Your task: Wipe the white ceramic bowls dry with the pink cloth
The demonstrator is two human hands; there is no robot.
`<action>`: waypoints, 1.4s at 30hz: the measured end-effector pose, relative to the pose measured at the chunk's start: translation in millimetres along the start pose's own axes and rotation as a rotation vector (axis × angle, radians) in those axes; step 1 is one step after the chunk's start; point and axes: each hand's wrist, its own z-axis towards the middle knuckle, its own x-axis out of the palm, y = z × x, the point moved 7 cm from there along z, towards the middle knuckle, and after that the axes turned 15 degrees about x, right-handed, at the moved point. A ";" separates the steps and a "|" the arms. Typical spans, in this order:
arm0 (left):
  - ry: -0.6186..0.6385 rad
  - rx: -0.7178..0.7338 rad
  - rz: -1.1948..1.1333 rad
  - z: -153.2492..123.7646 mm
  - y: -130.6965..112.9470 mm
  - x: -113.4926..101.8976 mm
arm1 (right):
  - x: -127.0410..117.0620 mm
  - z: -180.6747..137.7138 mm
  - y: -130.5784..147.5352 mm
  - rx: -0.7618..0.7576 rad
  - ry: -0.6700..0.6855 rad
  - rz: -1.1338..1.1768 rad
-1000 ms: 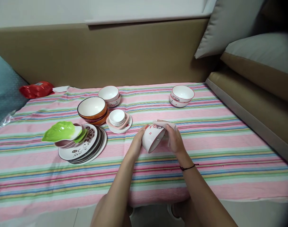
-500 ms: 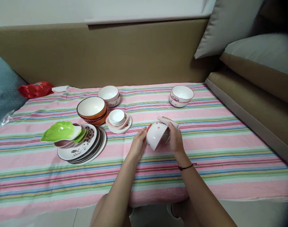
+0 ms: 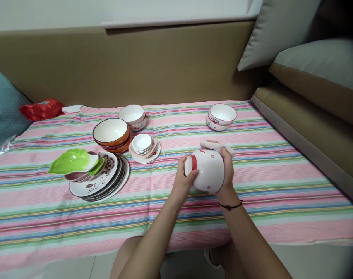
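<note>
A white bowl (image 3: pixel 209 170) with small red marks and a red foot ring is tipped on its side above the striped cloth, its base toward the left. My left hand (image 3: pixel 184 179) grips the bowl by its foot, thumb on the near side. My right hand (image 3: pixel 227 168) is at the bowl's rim side and holds a white cloth (image 3: pixel 218 147), which sticks out above the fingers. Part of the cloth and the right fingers are hidden behind and inside the bowl.
Left of my hands stand stacked plates (image 3: pixel 122 180), a green leaf-shaped dish (image 3: pixel 73 159), brown bowls (image 3: pixel 112 133), small white dishes (image 3: pixel 142 143) and white bowls (image 3: pixel 132 115). Two stacked bowls (image 3: pixel 222 116) sit at the back right. A red bundle (image 3: pixel 43 110) lies far left; cushions (image 3: pixel 318 73) line the right.
The bowl has moved a little right and turned so that its red foot ring and outside show more. My left hand has shifted right with its thumb now over the foot.
</note>
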 end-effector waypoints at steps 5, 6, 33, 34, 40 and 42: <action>0.004 0.013 -0.044 2.5 -5.0 -2.9 | 12.0 -0.3 4.1 -0.004 0.090 -0.156; -0.006 0.008 -0.071 3.8 -8.0 -4.5 | 13.7 -1.1 9.4 -0.047 0.101 -0.210; 0.098 0.080 0.096 12.0 -39.7 -29.2 | 33.9 -32.7 27.7 -0.366 0.265 -0.509; 0.098 0.074 0.093 11.7 -39.6 -29.5 | 34.2 -33.6 28.9 -0.390 0.281 -0.509; 0.176 0.002 0.081 9.2 -37.7 -27.4 | 26.5 -22.7 20.6 -0.170 0.292 -0.455; 0.200 -0.039 0.004 7.1 -36.1 -24.5 | 26.5 -23.1 19.4 -0.132 0.320 -0.465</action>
